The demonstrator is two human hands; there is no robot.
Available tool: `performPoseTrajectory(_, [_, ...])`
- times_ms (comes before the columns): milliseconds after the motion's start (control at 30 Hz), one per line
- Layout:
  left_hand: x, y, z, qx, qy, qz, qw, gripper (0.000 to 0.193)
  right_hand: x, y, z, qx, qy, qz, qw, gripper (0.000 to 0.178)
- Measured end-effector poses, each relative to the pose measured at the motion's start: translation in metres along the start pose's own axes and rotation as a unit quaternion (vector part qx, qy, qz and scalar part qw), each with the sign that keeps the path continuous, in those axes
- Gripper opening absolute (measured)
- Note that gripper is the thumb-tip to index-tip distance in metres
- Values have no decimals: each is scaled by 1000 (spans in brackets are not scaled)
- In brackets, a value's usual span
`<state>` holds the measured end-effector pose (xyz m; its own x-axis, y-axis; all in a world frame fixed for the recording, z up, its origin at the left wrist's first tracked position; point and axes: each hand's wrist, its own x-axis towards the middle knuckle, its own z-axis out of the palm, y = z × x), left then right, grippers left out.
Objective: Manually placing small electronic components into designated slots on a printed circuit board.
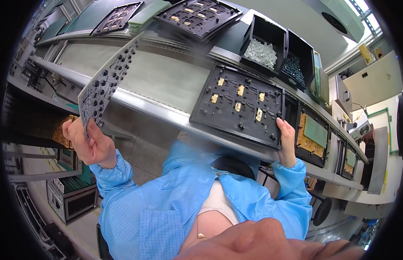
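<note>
L hand (95,145) pinches board (101,82) by its edge, fingers closed, prob. sparing the face; R hand (288,138), fingers bent, maybe steadies tray (221,116) at rt edge, grip unclear.

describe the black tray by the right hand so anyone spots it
Find the long metal-railed bench. On it, nearer than the two black bins, lies the black tray with six gold patches. Unlike the similar trays farther left, it touches the right hand.
</note>
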<state>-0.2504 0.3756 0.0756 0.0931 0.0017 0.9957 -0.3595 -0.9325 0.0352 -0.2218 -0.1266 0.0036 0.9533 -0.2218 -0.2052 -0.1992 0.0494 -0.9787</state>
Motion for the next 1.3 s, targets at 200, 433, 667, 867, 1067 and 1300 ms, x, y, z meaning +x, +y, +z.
performPoseTrajectory(200, [-5, 9, 3, -3, -60, 23, 998, 14, 17, 22, 6, 83, -5, 44, 996, 26])
performPoseTrajectory(433, [-27, 16, 18, -30, -101, 20, 994, 15, 38, 61, 8, 34, 22, 45, 998, 25])
performPoseTrajectory(667, [-23, 44, 41, -111, -134, 41, 984, 20, 51, 88, -7, -96, -61, 67, 991, 35])
performPoseTrajectory(867, [-12, 95, 57, -130, -231, 170, 949, 23, 35, 33, 3, -388, 0, -70, 919, 52])
performPoseTrajectory(1067, [-28, 145, 118, -213, -155, 311, 913, 21, 18, -43, 42, 64, -237, 37, 969, 43])
performPoseTrajectory(1300, [-38, 147, 165, -296, -258, 255, 884, 25, 83, -56, 34, 36, -197, -81, 976, 40])
